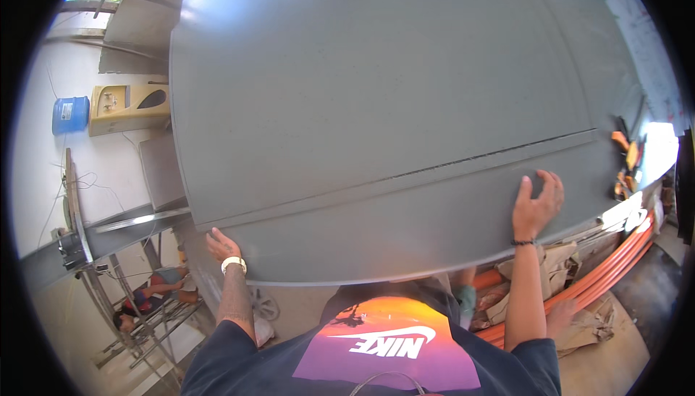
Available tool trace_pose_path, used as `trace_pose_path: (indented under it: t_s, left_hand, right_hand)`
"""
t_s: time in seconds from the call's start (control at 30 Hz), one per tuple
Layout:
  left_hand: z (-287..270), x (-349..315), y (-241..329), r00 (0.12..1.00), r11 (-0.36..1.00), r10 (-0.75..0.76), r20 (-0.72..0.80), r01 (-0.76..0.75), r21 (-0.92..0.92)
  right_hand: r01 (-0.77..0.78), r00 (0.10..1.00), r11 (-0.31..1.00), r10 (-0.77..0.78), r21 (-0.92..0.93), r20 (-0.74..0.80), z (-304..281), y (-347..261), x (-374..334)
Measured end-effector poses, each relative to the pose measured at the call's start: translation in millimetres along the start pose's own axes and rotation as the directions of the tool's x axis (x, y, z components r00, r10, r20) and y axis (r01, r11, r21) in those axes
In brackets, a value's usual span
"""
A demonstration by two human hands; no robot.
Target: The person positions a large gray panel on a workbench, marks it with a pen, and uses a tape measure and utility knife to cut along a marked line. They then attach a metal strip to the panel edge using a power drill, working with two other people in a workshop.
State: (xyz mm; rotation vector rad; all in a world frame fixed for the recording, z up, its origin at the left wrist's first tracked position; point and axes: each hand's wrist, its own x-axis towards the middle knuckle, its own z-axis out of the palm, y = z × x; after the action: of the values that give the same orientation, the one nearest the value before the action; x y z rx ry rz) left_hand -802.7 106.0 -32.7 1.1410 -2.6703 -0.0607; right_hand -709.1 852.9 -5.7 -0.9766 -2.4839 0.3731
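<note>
A large grey metal sheet [376,92] spreads in front of me, its near edge just ahead of my shirt. A long narrow grey strip [311,199] crosses it at a slant, from the left edge up toward the right, with a dark line along its far side. At the sheet's left edge, by the strip's near end, my left hand [224,246] rests with fingers stretched out and nothing visible in them. My right hand [537,206] is over the near right part of the sheet, fingers apart and curved, holding nothing. Whether its fingertips touch the metal I cannot tell.
Tools with orange and black handles [627,156] lie at the sheet's right end. Below that side run orange tubes [604,269] beside brown wrapping [590,327]. A yellow dispenser [130,108] with a blue water jug [71,115] stands left. Another person [163,284] is at lower left.
</note>
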Motion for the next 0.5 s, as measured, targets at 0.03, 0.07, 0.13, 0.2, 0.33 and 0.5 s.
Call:
trace_pose_path:
  t_s: [0.03,0.07,0.13,0.2,0.33,0.5]
  left_hand:
    - [3.3,1.1,0.1,1.0,0.999,0.006,0.001,-0.006,-0.031]
    - [5.4,3.8,-2.0,1.0,0.998,0.027,0.005,-0.027,-0.061]
    - [9.6,10.7,-12.1,0.993,0.99,0.109,0.034,-0.106,-0.094]
    - [15.6,23.7,-25.8,0.991,0.976,0.133,0.008,-0.13,-0.173]
    - [19.7,40.8,-50.7,0.996,0.968,0.038,0.082,-0.016,-0.251]
    - [18.9,29.8,-40.7,0.999,0.981,-0.009,0.032,0.015,-0.194]
  right_hand:
    - [0.019,0.999,1.0,-0.019,0.011,0.03,0.9,3.6,-0.3]
    - [0.028,0.999,0.998,-0.03,0.047,0.033,1.4,6.1,-1.2]
    - [0.001,0.992,0.998,-0.009,0.063,0.124,3.1,9.0,-3.3]
    - [-0.035,0.986,0.997,0.023,0.073,0.166,4.8,8.5,-6.5]
    - [-0.141,0.98,0.965,0.104,0.221,0.171,11.7,3.5,-9.3]
    - [0.024,0.991,0.991,-0.04,0.131,0.126,20.7,-6.2,-2.8]
